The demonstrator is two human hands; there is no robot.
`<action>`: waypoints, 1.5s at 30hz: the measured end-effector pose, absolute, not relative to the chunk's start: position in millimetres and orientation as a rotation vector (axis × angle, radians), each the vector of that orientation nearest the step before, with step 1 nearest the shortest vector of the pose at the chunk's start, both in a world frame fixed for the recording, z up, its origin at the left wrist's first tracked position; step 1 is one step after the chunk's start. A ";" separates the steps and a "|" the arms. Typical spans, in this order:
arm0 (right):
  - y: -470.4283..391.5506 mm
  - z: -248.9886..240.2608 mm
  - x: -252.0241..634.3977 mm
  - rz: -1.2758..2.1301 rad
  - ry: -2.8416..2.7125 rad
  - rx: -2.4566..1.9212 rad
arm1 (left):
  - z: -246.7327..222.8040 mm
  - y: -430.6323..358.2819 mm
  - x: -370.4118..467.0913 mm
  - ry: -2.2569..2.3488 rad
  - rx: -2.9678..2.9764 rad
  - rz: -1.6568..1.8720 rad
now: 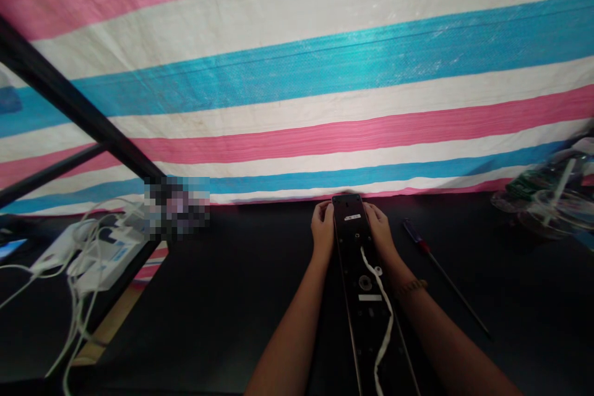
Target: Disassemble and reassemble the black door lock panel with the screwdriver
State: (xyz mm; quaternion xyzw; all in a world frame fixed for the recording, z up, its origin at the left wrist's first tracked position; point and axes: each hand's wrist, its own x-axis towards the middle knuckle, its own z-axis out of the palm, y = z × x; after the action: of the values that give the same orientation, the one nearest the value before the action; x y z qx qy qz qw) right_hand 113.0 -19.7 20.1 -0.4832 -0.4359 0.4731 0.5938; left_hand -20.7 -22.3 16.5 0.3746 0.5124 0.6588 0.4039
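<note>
A long, narrow black panel with screw holes, small white labels and a white cable along it lies lengthwise in front of me on the dark table. What kind of device it is I cannot make out. My left hand grips its far left edge, fingers curled around the side. On the opposite edge, my right hand is closed in the same way. A beaded bracelet circles my right wrist. To the right of that hand rests a long screwdriver with a dark and red handle, touched by neither hand.
Striped plastic sheeting hangs behind the black table. White power strips with tangled cables sit at left beside a black frame bar. Clear plastic containers and bags stand at far right.
</note>
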 end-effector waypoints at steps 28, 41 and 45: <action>-20.9 21.0 111.5 1.046 -0.943 -1.168 | 11.7 -20.4 -22.2 1.265 0.968 1.726; -27.0 31.7 111.6 1.125 -1.051 -1.012 | 22.4 -31.5 -17.1 0.949 0.913 1.669; -25.8 29.1 111.8 1.128 -1.049 -0.984 | 24.7 -31.6 -17.8 0.957 0.907 1.664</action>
State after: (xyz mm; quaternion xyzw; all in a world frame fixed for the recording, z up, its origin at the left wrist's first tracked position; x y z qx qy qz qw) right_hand 111.8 -25.8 29.1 -0.4264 -0.4544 0.4888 0.6105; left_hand -17.8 -31.6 24.7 0.3730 0.3937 0.6842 0.4876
